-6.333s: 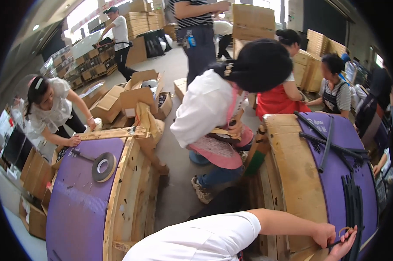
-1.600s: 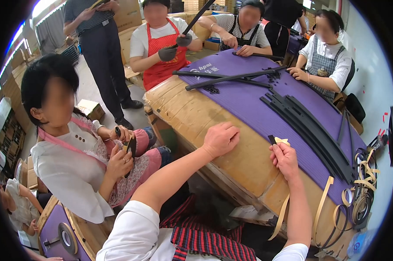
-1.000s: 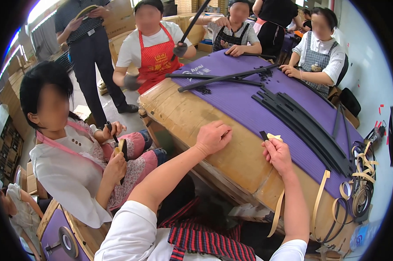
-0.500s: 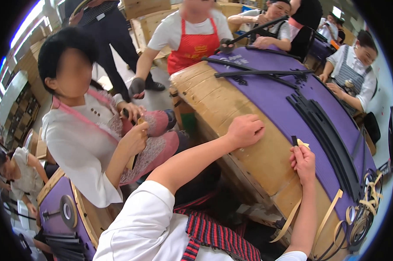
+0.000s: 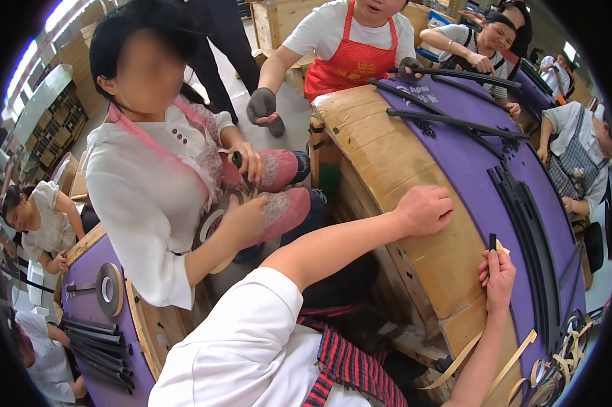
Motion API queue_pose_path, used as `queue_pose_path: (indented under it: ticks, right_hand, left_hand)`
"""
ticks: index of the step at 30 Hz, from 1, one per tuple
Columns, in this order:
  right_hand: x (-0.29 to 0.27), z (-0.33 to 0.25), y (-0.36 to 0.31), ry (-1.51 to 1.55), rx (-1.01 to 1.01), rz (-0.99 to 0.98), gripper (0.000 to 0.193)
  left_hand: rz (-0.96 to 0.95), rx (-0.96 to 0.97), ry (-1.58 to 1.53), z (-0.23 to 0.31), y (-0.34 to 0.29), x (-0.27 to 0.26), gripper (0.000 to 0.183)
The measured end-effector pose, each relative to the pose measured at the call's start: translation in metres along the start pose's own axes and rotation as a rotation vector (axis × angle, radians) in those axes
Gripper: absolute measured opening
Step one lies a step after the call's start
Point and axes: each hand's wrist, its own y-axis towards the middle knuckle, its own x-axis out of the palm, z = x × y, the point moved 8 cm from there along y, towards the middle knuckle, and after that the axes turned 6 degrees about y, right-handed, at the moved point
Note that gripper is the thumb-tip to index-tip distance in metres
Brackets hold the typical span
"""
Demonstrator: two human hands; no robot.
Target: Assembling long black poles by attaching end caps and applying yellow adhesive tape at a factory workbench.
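Both hands were over the cardboard-topped surface (image 5: 387,159): the right hand (image 5: 497,275) pinched a short black strip (image 5: 493,242) between thumb and fingers, while the left hand (image 5: 424,209) rested with its fingers curled under, so whether it held anything could not be told. A pale yellow piece (image 5: 503,249) showed just behind the strip.

Among the containers, a wooden crate (image 5: 268,27) stood at the top, its inside not to be made out. At far left, stacked boxes (image 5: 51,119) sat under a light cover, their contents too small to tell.

Fingers covered the strip's lower end. At lower right, a tangle of pale and black tape (image 5: 557,373) ran into the dark lens rim and was partly cut off. What the co-worker in the pink-trimmed apron (image 5: 268,214) worked on was partly hidden by that person's own hands.

The strip's free end pointed away from the wearer, its long axis nearly upright in view, close to the lie of the long black strips (image 5: 528,234) on the purple mat (image 5: 474,182) beside it.
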Motion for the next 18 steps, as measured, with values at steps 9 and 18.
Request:
queue_pose_path:
  ticks: [9, 18]
  right_hand:
    - [-0.003, 0.000, 0.004, -0.047, -0.026, -0.034, 0.021]
    - [0.004, 0.001, 0.003, -0.064, -0.033, -0.018, 0.020]
  left_hand:
    - [-0.030, -0.010, -0.003, -0.005, 0.001, 0.008, 0.004]
    - [-0.196, -0.276, -0.151, -0.005, -0.009, 0.013, 0.011]
